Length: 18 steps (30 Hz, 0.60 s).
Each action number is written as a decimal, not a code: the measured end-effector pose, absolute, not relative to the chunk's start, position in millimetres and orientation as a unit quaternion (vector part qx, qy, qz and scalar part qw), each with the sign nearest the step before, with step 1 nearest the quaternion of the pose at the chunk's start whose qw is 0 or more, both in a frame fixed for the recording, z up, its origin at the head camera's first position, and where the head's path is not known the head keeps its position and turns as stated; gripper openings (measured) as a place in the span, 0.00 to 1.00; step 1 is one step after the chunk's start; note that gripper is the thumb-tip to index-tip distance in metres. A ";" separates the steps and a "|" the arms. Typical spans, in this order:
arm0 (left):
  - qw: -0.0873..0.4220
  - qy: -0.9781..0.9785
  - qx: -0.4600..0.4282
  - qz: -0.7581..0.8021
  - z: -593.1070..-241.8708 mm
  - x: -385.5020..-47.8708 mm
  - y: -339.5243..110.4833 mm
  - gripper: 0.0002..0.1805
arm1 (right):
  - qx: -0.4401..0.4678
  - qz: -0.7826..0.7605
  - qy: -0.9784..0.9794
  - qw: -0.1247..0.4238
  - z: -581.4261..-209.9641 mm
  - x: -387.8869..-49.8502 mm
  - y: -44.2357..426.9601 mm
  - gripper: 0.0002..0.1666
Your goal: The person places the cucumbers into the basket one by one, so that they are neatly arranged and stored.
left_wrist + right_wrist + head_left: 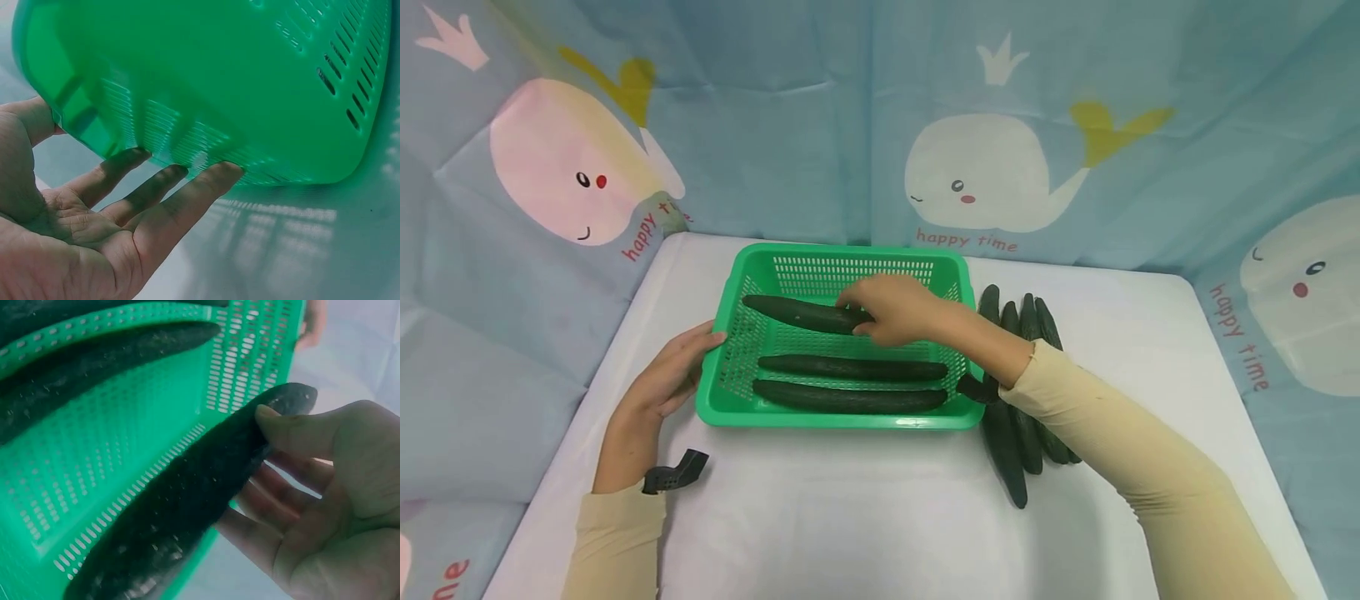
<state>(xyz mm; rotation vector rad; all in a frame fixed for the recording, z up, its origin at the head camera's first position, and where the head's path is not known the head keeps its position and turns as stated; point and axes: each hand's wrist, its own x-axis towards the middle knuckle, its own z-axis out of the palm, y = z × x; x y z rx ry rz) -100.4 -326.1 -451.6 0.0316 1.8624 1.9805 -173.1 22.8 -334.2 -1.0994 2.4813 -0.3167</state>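
Observation:
My right hand (895, 308) grips one end of a dark green cucumber (797, 314), its thumb on one side and fingers on the other. That cucumber lies lengthwise over the back part of a green plastic basket (842, 421). Two more cucumbers, a middle one (850, 367) and a front one (850, 397), lie side by side on the basket's floor. At the basket's left end my left hand (673, 371) holds the rim. In the left wrist view, several of its fingers (187, 200) rest against the slotted outer wall.
Right of the basket, several cucumbers (1026, 433) lie together on the white table (865, 517), partly hidden under my right forearm. A blue curtain (820, 125) with whale prints hangs behind and at both sides. Dark wrist cameras (676, 473) sit at my cuffs.

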 end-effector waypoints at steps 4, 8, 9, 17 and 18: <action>0.215 0.664 0.015 0.716 -450.2 -100.1 -326.7 0.38 | -0.388 -0.158 0.886 0.199 -342.1 -174.0 21.3 0.26; 0.224 0.663 0.014 0.714 -449.0 -99.9 -325.1 0.39 | -0.365 -0.200 0.891 0.180 -339.1 -172.2 26.8 0.29; 0.224 0.665 0.012 0.712 -448.7 -99.8 -325.0 0.39 | -0.363 -0.202 0.892 0.176 -337.4 -171.7 28.7 0.30; 0.215 0.697 0.008 0.684 -445.5 -98.8 -325.5 0.40 | -0.360 -0.210 0.893 0.169 -332.5 -167.7 50.5 0.28; 0.215 0.697 0.007 0.684 -445.7 -98.4 -325.8 0.40 | -0.359 -0.212 0.893 0.171 -332.7 -166.8 53.2 0.28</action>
